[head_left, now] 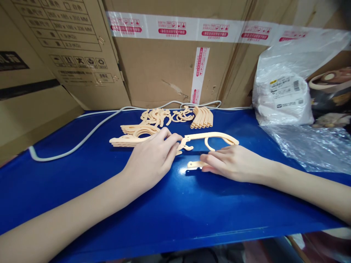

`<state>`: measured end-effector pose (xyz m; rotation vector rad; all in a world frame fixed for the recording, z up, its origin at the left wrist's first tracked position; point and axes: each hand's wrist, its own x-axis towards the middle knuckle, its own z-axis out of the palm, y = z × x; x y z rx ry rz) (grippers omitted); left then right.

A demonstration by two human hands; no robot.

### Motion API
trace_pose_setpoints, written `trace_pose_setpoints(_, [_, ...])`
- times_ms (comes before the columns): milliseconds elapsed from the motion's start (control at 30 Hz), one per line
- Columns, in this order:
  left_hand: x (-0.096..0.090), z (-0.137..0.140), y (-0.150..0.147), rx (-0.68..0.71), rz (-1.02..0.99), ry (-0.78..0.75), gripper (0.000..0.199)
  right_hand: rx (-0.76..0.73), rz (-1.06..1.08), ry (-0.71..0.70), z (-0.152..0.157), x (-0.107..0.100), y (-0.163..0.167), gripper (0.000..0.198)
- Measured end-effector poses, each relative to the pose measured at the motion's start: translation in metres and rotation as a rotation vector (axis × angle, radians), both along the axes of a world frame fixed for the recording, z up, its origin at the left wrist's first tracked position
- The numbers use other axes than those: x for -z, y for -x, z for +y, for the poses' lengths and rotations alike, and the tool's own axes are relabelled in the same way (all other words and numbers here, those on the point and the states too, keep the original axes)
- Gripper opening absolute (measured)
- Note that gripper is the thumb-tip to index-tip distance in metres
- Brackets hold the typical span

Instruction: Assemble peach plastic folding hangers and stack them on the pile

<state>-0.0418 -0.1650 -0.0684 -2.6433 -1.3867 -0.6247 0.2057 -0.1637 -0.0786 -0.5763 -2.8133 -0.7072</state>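
Note:
My left hand (155, 155) is closed, its thumb and fingers pinched at the end of a small beige hanger hook (187, 147). Touching or just above that hook is the end of a long curved hanger arm (211, 136), which reaches right to behind my other hand. My right hand (236, 163) is closed around a second beige hanger arm (195, 165), whose holed end sticks out to the left. The rest of that arm is hidden by my fingers. Stacked hanger pieces (123, 141) lie behind my left hand, partly covered by it.
On the blue table (170, 223), loose hooks (156, 117) and a row of hanger arms (203, 117) lie at the back. A white cable (90, 136) crosses the left side. Cardboard boxes (161, 69) stand behind; a plastic-wrapped package (285, 98) sits at right.

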Motion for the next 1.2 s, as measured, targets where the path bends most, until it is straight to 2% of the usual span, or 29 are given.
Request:
trace_pose_setpoints(133, [-0.0026, -0.0021, -0.0019, -0.072, 0.029, -0.007, 0.028, 0.01, 0.055, 0.009, 0.0008, 0.0006, -0.0006, 0.034])
trace_pose_setpoints(400, [-0.0045, -0.004, -0.0021, -0.027, 0.0, 0.082, 0.025, 0.001, 0.117, 0.06, 0.0012, 0.0015, 0.0007, 0.032])
trace_pose_setpoints(467, [-0.0042, -0.0038, -0.0017, -0.014, -0.011, 0.106, 0.024, 0.004, 0.138, 0.102, 0.0024, 0.0016, 0.001, 0.032])
trace_pose_setpoints(633, [-0.0055, -0.0035, -0.0023, 0.052, 0.008, 0.159, 0.02, 0.046, 0.184, 0.31, 0.0052, 0.0012, 0.0008, 0.031])
trace_pose_setpoints(767, [-0.0067, -0.0047, -0.004, 0.098, -0.004, 0.196, 0.026, 0.065, 0.184, 0.365, 0.0053, 0.0014, -0.0002, 0.029])
trace_pose_setpoints(1033, [-0.0019, -0.005, -0.0027, 0.172, 0.011, 0.252, 0.035, 0.072, 0.268, 0.329, 0.0042, 0.0018, -0.0003, 0.025])
trace_pose_setpoints(1200, [-0.0016, -0.006, -0.0017, 0.22, 0.042, 0.273, 0.035, 0.044, 0.246, 0.18, 0.0039, 0.0015, -0.0008, 0.028])
